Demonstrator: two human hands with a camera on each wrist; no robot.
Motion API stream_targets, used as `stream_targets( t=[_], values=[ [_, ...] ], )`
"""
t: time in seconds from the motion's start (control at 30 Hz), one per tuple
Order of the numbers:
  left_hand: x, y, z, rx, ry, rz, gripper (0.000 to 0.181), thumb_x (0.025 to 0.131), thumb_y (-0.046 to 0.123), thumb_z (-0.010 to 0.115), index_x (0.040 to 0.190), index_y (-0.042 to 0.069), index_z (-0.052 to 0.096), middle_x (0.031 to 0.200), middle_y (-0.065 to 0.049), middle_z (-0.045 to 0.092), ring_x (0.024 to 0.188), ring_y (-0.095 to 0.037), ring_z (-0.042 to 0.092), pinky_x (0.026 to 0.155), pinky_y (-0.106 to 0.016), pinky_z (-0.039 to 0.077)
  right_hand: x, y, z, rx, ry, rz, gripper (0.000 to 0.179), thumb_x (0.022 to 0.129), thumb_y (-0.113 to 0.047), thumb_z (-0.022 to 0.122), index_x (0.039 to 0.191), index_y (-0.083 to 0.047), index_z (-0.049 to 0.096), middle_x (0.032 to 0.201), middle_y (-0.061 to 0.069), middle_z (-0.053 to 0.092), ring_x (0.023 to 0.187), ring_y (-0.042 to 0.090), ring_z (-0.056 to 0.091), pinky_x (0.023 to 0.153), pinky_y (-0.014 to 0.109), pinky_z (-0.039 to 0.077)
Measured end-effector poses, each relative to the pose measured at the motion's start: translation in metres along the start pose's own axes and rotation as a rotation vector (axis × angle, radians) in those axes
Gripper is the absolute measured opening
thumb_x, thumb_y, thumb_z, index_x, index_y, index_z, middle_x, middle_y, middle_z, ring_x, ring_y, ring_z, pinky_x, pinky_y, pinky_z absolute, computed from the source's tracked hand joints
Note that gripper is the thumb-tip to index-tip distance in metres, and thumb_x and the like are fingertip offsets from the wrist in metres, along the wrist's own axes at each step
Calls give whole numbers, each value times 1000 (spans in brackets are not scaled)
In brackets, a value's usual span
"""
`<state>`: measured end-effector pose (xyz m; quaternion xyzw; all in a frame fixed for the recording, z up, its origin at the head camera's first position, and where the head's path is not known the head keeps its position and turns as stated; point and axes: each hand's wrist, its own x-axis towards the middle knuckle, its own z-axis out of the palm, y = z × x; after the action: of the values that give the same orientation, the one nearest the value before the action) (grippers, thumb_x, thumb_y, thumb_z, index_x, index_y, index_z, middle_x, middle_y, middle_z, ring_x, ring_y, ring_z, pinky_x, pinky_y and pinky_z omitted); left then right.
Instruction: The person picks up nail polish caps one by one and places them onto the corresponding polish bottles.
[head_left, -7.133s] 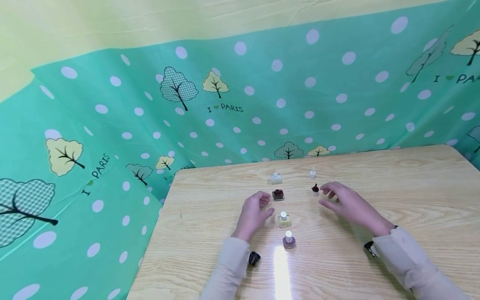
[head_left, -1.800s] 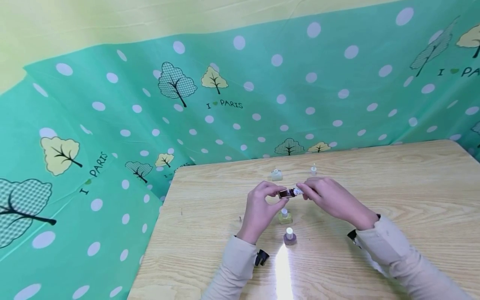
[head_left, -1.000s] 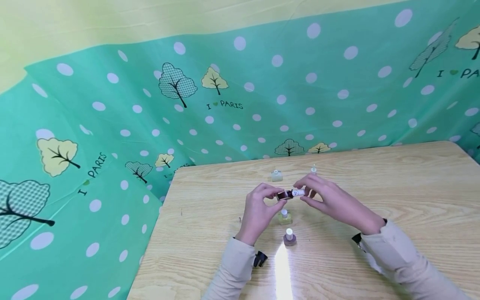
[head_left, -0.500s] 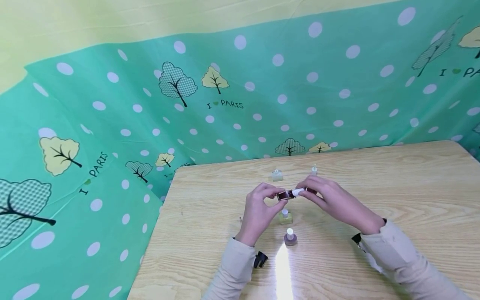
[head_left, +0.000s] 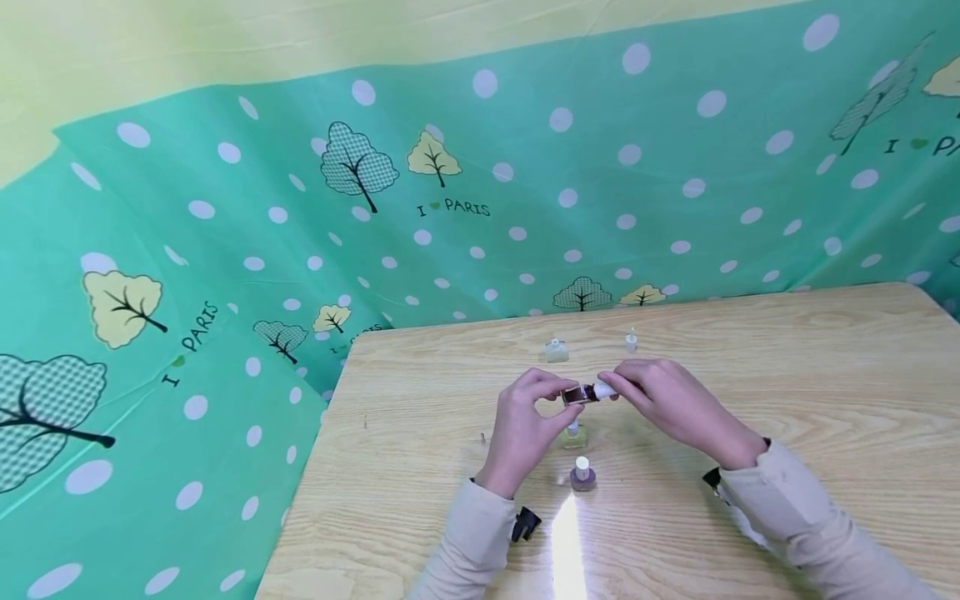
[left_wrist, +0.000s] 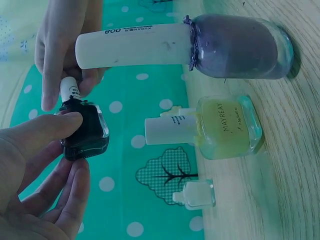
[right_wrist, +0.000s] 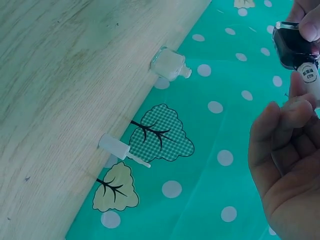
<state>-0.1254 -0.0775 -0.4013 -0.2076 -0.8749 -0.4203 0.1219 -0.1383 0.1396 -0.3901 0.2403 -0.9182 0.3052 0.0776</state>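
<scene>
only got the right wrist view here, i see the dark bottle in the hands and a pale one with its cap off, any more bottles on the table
Observer: Yes, two more, which show in the left wrist view: a yellow bottle and a purple bottle.
Operator: are those two open as well
Observer: No, each has a white cap on it.
Operator: which one is closer to the dark bottle
Observer: The yellow one, going by the head view; the purple one stands farther off.
</scene>
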Motion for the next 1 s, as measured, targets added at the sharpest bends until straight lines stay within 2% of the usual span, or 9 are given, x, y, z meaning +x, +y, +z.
stream_targets(
  t=[0.07, 0.1, 0.17, 0.27, 0.33, 0.5, 0.6, 0.73, 1.0],
  values=[
    [0, -1, 0, -4, 0, -2, 23, 81, 18, 83, 103, 16, 78, 99, 4, 71, 90, -14, 67, 78, -18, 53, -1, 0, -1, 16, -19, 10, 36, 106, -32, 48, 73, -22, 59, 60, -11, 44, 54, 3, 38, 56, 24, 39],
    [0, -1, 0, -6, 0, -4, 23, 81, 18, 83, 103, 16, 78, 99, 4, 71, 89, -14, 66, 78, -19, 53, -1, 0, -2, 26, -27, 10, 35, 106, -32, 47, 78, -20, 64, 64, -10, 52, 58, 3, 45, 59, 26, 44],
    [0, -2, -1, -17, 0, -12, 23, 81, 18, 83, 103, 16, 78, 99, 4, 71, 89, -16, 66, 78, -19, 53, -2, 1, -5, 59, -47, 22, 32, 106, -33, 46, 96, -16, 71, 81, -6, 66, 66, 4, 55, 66, 30, 51],
    [0, -3, -1, -29, 3, -18, 24, 80, 18, 83, 103, 15, 78, 99, 3, 71, 89, -17, 66, 78, -20, 53, -4, 1, -9, 94, -60, 28, 35, 105, -35, 49, 125, -12, 66, 106, 0, 71, 83, 8, 64, 76, 36, 57],
    [0, -3, -2, -32, 6, -15, 23, 80, 18, 83, 103, 15, 78, 99, 3, 71, 89, -19, 67, 77, -20, 54, -5, 2, -12, 115, -56, 18, 37, 102, -36, 55, 130, -13, 62, 110, -2, 70, 85, 6, 64, 76, 34, 58],
    [0, -5, -2, -31, 7, -10, 23, 81, 18, 83, 103, 15, 78, 99, 3, 71, 88, -18, 66, 76, -20, 53, -7, 5, -13, 116, 4, -143, 34, 90, -22, 73, 123, -13, 65, 106, -7, 69, 85, 2, 62, 73, 26, 58],
    [0, -6, -3, -25, 8, -9, 23, 81, 18, 83, 103, 16, 78, 98, 4, 71, 87, -14, 64, 75, -20, 52, -6, 7, -11, 99, 28, -218, 33, 87, -11, 76, 118, -13, 67, 105, -7, 69, 85, 1, 62, 72, 25, 58],
    [-1, -6, -3, -19, 10, -5, 22, 81, 18, 83, 103, 16, 78, 98, 4, 71, 86, -12, 64, 74, -19, 52, -5, 7, -11, 91, 28, -226, 28, 87, -6, 74, 113, -16, 70, 105, -9, 68, 84, 0, 61, 71, 25, 58],
    [0, -4, -3, -21, 17, 8, 22, 81, 18, 83, 102, 15, 78, 97, 3, 71, 87, -18, 66, 75, -20, 53, -4, 5, -10, 50, 25, -190, 9, 94, -17, 69, 102, -20, 72, 95, -13, 67, 79, -2, 57, 65, 22, 54]
  ],
)
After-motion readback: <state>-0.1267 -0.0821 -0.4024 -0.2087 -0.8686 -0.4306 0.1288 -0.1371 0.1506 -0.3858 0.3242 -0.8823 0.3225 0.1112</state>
